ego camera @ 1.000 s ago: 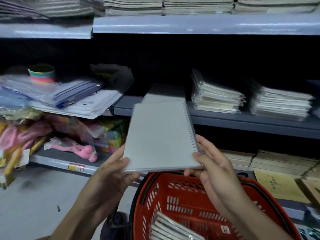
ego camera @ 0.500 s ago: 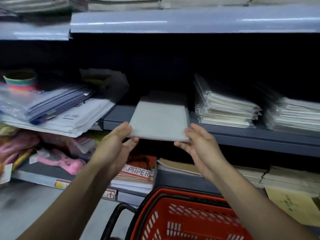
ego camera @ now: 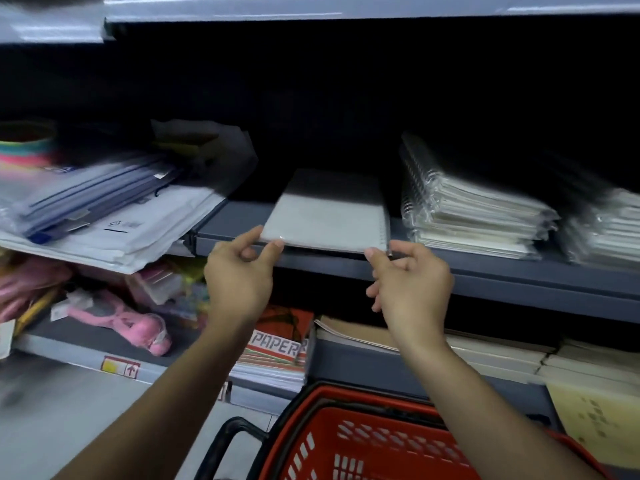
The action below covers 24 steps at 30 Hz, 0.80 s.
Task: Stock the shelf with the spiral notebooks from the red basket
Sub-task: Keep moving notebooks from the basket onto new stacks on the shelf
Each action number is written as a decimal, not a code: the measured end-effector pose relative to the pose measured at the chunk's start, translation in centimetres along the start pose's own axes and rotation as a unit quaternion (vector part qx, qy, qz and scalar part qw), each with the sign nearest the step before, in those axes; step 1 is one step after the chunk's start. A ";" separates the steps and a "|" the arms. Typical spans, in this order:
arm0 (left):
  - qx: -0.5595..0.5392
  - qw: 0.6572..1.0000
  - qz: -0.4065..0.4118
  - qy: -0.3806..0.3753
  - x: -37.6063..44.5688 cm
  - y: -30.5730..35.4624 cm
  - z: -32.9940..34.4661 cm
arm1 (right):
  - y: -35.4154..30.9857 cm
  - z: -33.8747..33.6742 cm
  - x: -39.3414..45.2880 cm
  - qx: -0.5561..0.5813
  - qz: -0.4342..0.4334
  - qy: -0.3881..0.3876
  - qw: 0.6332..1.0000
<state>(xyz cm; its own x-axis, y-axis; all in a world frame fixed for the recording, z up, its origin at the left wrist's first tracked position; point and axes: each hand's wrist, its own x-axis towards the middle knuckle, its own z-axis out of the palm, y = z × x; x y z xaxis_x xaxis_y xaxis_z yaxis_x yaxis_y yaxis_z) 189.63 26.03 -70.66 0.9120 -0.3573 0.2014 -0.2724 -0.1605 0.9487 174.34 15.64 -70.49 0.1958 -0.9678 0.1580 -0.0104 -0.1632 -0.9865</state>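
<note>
A grey spiral notebook (ego camera: 329, 216) lies flat on the middle shelf (ego camera: 519, 275), its front edge just over the shelf lip and its wire spine on the right. My left hand (ego camera: 239, 275) pinches its front left corner between thumb and forefinger. My right hand (ego camera: 412, 285) holds the front right corner by the spine with curled fingers. The red basket (ego camera: 346, 441) sits low in front of me, below my arms; its contents are out of sight.
A stack of wrapped spiral notebooks (ego camera: 467, 216) stands right of the grey one, with another stack (ego camera: 606, 233) farther right. Plastic folders and envelopes (ego camera: 104, 216) overhang the shelf on the left. Paper pads (ego camera: 277, 348) and a pink toy (ego camera: 131, 323) fill the lower shelf.
Both hands carried the notebook up from above the basket and forward onto the middle shelf. It now lies flat there, deeper in than half a second ago.
</note>
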 end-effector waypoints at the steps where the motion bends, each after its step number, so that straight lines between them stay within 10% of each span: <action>1: 0.007 1.000 -0.003 0.002 0.5 0.4 0.6 | 0.0 0.4 0.7 -0.006 0.000 0.008 1.000; 18: -0.141 0.986 -0.063 -0.069 -8.7 2.6 -2.2 | -1.7 -8.0 -5.0 -0.034 -0.004 -0.095 0.995; 24: -0.092 0.980 -0.122 -0.129 -15.6 -1.0 -3.1 | 3.2 -15.9 -11.6 -0.073 0.141 -0.166 0.973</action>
<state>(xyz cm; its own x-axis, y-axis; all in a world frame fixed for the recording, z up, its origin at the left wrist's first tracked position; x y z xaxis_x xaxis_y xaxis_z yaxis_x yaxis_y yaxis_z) 176.64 34.64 -74.02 0.8288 -0.5535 -0.0820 0.0254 -0.1091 0.9937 156.41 23.27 -74.83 0.4703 -0.8669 -0.1650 -0.2437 0.0521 -0.9684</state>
